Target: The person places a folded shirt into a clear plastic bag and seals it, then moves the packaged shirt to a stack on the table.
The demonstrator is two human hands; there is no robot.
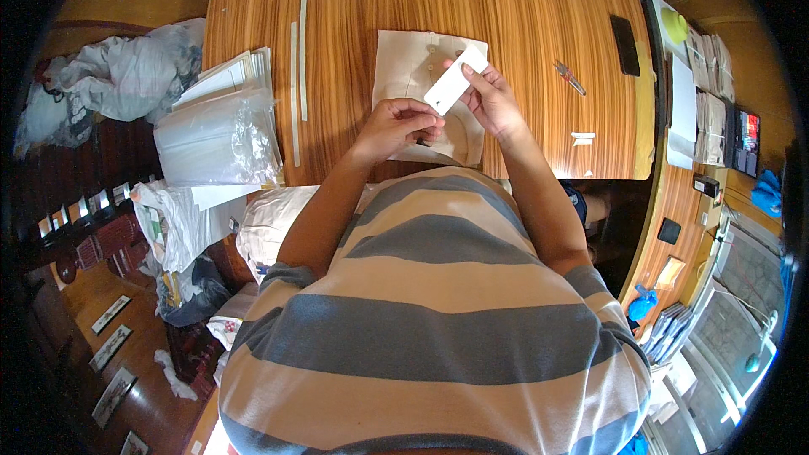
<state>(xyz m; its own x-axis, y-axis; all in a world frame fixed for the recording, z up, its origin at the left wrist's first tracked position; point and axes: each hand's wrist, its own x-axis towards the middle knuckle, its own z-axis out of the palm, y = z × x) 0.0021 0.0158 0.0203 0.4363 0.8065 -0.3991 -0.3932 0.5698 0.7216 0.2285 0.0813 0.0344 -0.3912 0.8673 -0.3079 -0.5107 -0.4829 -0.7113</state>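
Note:
A white rectangular card [456, 81] with a small dark mark near its lower end is tilted over the table. My right hand [490, 99] grips it, thumb on its face and fingers behind. At the card's lower left end is my left hand [399, 126], its thumb and fingertips pinched together. What sits in that pinch, if anything, is too small to make out. Under both hands lies a creased beige paper sheet [396, 59], bearing faint curved lines and partly hidden by the hands. A small dark object [423, 142] shows just below my left fingertips.
On the wooden table [539, 0], red-handled snips [570, 77], a black phone [624, 45] and a small white piece [582, 138] lie to the right. Clear plastic bags [215, 139] and papers overhang the left edge. A side counter [657, 244] with paper stacks stands at right.

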